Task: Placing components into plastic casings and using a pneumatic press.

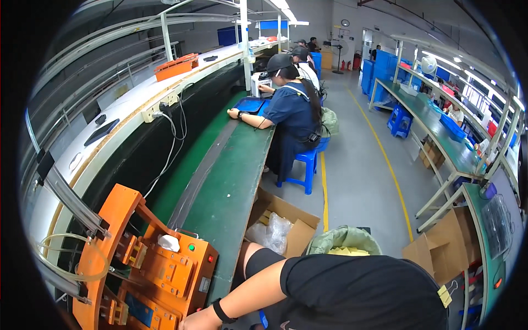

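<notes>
1. Down at six o'clock, your left hand (193,320) rests against the orange fixture machine (148,269); its fingers are cut off by the frame edge, so I cannot tell their spread.
2. Your right hand is out of view.
3. The machine sits on the green counter (231,181) at seven o'clock.
4. An open cardboard box (283,223) stands just beside the counter.
5. A seated co-worker (291,115) works at twelve o'clock.

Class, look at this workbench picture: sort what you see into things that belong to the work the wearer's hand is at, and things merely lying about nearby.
In use:
- orange press fixture
- right hand, at the fixture's lower edge
- white part seated on the fixture

Lying about:
- open cardboard box with clear bags
- green-lined bin
- power strip
- orange tray

The left hand is out of view.
</notes>
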Demonstrator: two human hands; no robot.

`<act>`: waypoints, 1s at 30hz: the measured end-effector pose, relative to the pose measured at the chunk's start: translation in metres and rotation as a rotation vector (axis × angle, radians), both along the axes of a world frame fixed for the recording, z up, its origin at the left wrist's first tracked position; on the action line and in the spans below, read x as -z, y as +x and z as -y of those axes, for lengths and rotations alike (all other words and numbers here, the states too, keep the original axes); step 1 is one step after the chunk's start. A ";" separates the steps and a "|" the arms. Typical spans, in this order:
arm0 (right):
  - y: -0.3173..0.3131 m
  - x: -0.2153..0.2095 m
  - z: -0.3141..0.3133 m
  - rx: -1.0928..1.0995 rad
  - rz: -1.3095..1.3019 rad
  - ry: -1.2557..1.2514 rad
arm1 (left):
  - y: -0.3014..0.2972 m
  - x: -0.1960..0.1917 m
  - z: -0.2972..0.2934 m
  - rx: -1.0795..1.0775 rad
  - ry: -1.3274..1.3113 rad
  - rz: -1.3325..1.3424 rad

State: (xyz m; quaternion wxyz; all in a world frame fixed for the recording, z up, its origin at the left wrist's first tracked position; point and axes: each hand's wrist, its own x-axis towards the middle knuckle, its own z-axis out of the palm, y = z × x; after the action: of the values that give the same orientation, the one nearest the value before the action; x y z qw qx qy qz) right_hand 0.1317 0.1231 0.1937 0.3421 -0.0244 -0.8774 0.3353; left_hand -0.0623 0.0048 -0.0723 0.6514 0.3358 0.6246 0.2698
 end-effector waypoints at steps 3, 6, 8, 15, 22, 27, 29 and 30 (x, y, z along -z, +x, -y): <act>0.002 0.005 -0.003 0.020 -0.010 0.036 | 0.015 -0.033 -0.001 -0.160 -0.185 0.075; 0.010 0.008 -0.009 0.062 0.022 0.075 | 0.025 -0.056 0.001 -0.194 -0.182 0.009; 0.016 0.001 -0.009 0.108 0.042 0.054 | 0.006 -0.027 0.007 -0.121 -0.109 -0.058; 0.063 0.001 -0.026 0.160 -0.004 0.106 | 0.024 -0.070 0.020 -0.324 -0.008 0.066; 0.124 -0.001 -0.041 0.415 0.034 0.238 | 0.056 -0.142 0.037 -0.115 0.314 0.109; 0.141 0.007 -0.050 0.461 0.009 0.266 | 0.054 -0.216 0.051 0.073 0.423 0.083; 0.144 0.003 -0.048 0.518 -0.034 0.292 | 0.051 -0.244 0.048 0.011 0.624 0.153; 0.148 -0.001 -0.044 0.540 -0.003 0.305 | 0.047 -0.257 0.045 -0.069 0.720 0.053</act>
State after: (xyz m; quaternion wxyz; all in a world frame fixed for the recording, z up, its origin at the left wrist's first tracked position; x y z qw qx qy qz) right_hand 0.2793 0.1668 0.1947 0.4199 -0.2044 -0.8789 0.0971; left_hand -0.0153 -0.0406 0.1845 0.4979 0.5153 0.4834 0.5029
